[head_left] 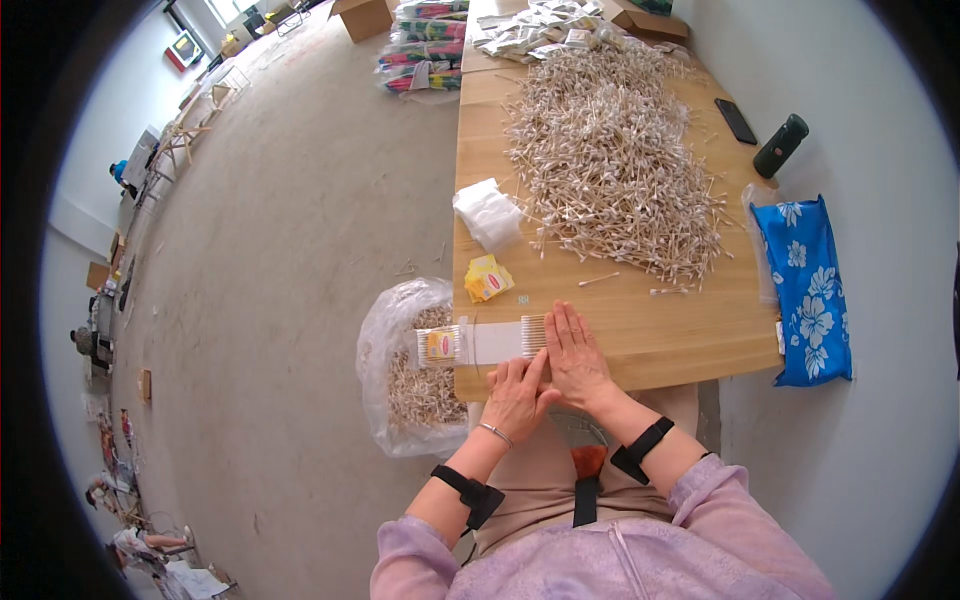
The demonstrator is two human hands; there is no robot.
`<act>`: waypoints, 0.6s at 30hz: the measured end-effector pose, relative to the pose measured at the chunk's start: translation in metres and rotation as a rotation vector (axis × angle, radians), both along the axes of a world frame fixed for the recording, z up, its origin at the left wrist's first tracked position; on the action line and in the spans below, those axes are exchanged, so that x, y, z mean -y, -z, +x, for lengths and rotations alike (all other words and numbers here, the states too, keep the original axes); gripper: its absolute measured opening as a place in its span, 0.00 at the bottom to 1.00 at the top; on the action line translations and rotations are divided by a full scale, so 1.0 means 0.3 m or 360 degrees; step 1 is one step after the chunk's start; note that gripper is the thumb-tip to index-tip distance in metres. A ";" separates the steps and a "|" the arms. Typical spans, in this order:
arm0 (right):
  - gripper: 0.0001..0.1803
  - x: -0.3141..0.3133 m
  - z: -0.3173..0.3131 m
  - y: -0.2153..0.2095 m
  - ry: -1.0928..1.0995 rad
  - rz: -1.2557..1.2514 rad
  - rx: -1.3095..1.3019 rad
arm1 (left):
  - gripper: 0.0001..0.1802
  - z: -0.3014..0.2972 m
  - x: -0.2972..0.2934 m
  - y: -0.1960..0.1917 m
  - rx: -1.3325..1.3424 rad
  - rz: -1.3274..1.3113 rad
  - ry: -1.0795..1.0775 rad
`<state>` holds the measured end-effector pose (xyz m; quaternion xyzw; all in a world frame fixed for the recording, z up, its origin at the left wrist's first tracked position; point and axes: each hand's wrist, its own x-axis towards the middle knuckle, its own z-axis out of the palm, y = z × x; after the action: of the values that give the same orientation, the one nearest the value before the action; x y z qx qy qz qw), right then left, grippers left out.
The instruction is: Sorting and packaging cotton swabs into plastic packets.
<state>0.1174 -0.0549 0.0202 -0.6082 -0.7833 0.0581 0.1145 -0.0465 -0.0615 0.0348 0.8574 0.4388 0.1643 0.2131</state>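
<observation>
A row of cotton swabs (pixel 532 336) lies side by side on the table, at the right end of a flat white strip (pixel 497 343). My right hand (pixel 577 362) rests flat along the row's right side, its fingers straight and close together. At the row's near end is my left hand (pixel 516 397), with the index finger stretched toward the swabs and the thumb apart; its other fingers are partly bent. To the left, at the table edge, sits a clear pack of swabs with a yellow label (pixel 439 345). Farther back lies a small stack of yellow cards (pixel 488 280).
A large heap of loose swabs (pixel 610 150) covers the far table (pixel 640 345). White plastic bags (pixel 488 214), a phone (pixel 735 121), a dark green bottle (pixel 781 147) and a blue flowered pouch (pixel 808 290) lie around it. Left of the table stands a clear bag (pixel 378 350) of swabs.
</observation>
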 end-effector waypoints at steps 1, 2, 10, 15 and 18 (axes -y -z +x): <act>0.53 0.001 0.000 -0.001 -0.0001 -0.0004 -0.0001 | 0.37 0.000 0.000 0.000 -0.0001 -0.0004 -0.0001; 0.53 0.001 -0.001 -0.002 -0.0002 -0.0006 0.0013 | 0.37 0.000 0.000 0.001 -0.0026 0.0010 0.0000; 0.55 -0.002 -0.004 -0.003 -0.0001 -0.0018 0.0132 | 0.39 0.011 -0.008 -0.009 -0.0072 -0.0080 -0.0059; 0.55 -0.003 -0.003 -0.001 0.0007 -0.0047 0.0287 | 0.38 0.020 -0.013 -0.012 -0.0076 -0.0097 -0.0073; 0.52 -0.003 -0.002 0.005 0.0007 -0.0033 0.0271 | 0.38 0.024 -0.015 -0.010 -0.0069 -0.0072 -0.0074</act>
<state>0.1169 -0.0541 0.0185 -0.6139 -0.7882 0.0139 0.0414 -0.0395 -0.0569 0.0377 0.8453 0.4667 0.1406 0.2190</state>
